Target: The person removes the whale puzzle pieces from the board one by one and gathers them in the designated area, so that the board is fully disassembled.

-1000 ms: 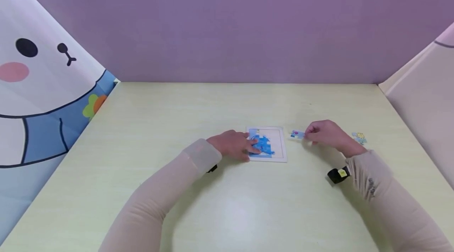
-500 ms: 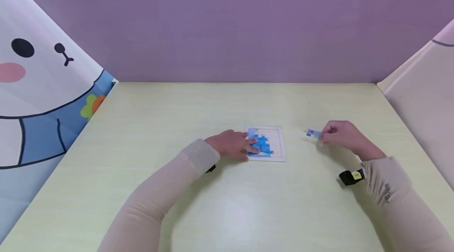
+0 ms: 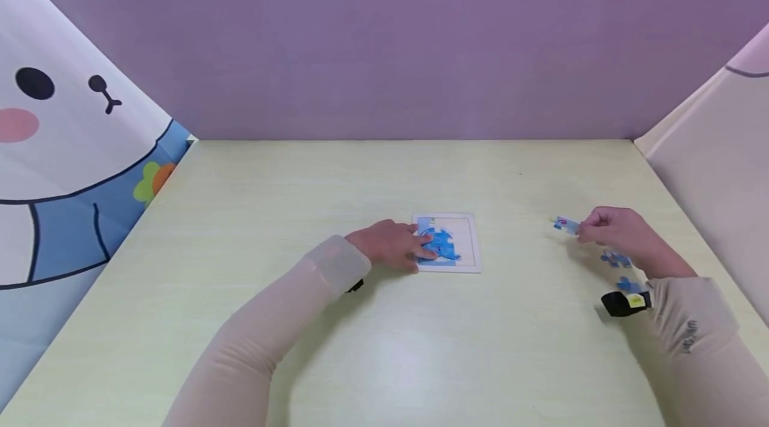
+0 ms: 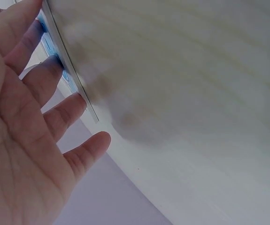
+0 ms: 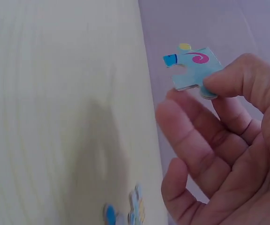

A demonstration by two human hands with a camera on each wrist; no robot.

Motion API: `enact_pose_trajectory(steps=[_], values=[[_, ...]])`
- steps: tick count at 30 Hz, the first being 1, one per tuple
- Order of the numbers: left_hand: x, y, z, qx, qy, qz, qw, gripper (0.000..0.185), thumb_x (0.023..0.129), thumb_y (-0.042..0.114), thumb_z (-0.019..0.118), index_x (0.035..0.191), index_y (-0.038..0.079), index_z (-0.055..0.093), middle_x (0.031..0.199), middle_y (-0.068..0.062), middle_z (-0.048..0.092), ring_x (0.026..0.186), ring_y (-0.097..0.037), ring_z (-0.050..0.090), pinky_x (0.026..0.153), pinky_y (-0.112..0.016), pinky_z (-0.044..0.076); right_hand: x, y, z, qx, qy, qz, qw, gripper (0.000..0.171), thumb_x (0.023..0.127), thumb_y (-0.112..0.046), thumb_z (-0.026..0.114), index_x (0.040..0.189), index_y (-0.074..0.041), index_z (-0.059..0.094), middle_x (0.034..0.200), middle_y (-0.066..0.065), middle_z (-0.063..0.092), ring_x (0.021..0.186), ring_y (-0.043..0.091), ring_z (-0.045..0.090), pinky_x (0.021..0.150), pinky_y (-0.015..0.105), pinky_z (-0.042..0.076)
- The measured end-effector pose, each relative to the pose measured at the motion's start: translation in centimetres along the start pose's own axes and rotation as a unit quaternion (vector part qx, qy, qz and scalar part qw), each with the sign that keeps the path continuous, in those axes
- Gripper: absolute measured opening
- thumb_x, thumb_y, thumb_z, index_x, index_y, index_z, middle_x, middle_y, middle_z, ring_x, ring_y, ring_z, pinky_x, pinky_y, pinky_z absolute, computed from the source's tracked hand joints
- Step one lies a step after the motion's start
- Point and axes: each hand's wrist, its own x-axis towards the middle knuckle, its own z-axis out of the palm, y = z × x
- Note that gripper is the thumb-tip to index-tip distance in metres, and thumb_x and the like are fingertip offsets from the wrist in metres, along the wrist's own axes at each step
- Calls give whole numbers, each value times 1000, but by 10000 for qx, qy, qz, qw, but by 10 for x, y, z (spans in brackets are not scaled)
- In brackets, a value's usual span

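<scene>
A square puzzle tray (image 3: 477,250) with a white border lies on the table, its left part filled with blue picture pieces and its right part bare. My left hand (image 3: 393,244) rests on the tray's left side with fingers spread over the blue pieces. The left wrist view shows these fingertips (image 4: 73,104) along the tray's edge. Off to the right, my right hand (image 3: 625,233) pinches a light blue jigsaw piece (image 5: 196,68) with a pink swirl between thumb and fingers. That piece is held above the table.
Loose jigsaw pieces lie below the right hand: one multicoloured piece (image 3: 615,258) and a blue piece (image 3: 627,284) near the black wrist camera (image 3: 625,303). A purple partition (image 3: 408,47) stands behind the table (image 3: 300,180).
My right hand has moved to the right, away from the tray, carrying the jigsaw piece. Loose pieces beneath that arm have come into view. My left hand stays on the tray.
</scene>
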Motion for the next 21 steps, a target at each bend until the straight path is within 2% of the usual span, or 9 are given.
enact_pose_trajectory(steps=[5,9,14,17,21], values=[[1,0,0,71,32,42,10000,46,100,36,54,144,37,45,158,7,27,148,-24,20,113,-45,29,-1,12,-6,180,-44,76,9998,16,95,-20,60,89,-5,64,84,-7,73,79,-2,60,75,27,45],[1,-1,0,49,33,38,10000,46,99,36,54,144,38,45,158,7,27,148,-24,20,113,-44,30,1,15,-9,341,-89,154,9993,21,96,-23,60,96,-3,65,83,-11,72,79,-1,62,80,37,46],[1,-1,0,-63,10,-17,10000,45,100,35,54,144,38,45,158,7,27,148,-23,19,115,-45,27,4,16,-12,512,-104,329,9981,35,98,-29,58,111,3,62,85,-15,72,78,-4,60,88,49,42],[2,-1,1,-103,3,-60,9999,45,100,35,53,144,39,45,158,8,26,148,-23,19,115,-45,26,6,16,-12,675,-121,458,9966,41,97,-31,58,118,5,59,85,-16,71,78,-5,62,88,45,41],[1,-1,1,-36,17,-57,10000,45,100,36,52,144,39,44,159,8,26,148,-22,18,115,-45,26,8,16,-10,881,-122,525,9947,43,98,-29,58,121,7,57,83,-18,71,78,-5,65,78,25,45]])
